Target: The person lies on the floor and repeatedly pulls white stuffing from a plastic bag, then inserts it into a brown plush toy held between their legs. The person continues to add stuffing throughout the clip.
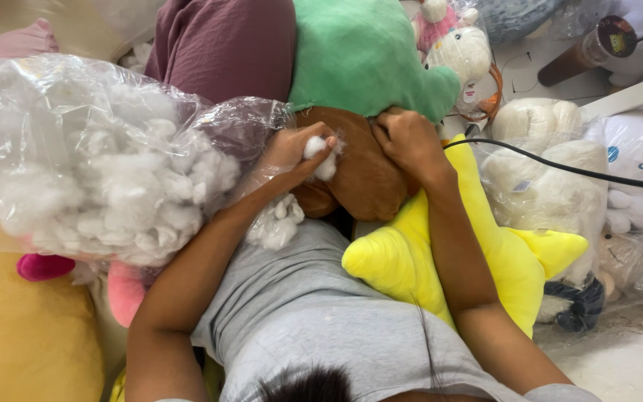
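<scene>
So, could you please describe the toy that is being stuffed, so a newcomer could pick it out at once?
Start at the big clear plastic bag of white stuffing on the left and follow the left hand, which pinches a white tuft. It meets the brown plush toy, gripped by the right hand. It is the only brown piece, wedged between green plush above and the yellow star cushion below.

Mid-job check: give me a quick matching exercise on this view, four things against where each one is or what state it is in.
Things:
1. left hand
2. right hand
3. clear plastic bag
4. yellow star cushion

Places or states:
A. under the right forearm
B. pinching a tuft of white stuffing
C. full of white stuffing, at the left
D. gripping the brown plush toy at the green fabric edge

Pairs: 1-B, 2-D, 3-C, 4-A
</scene>
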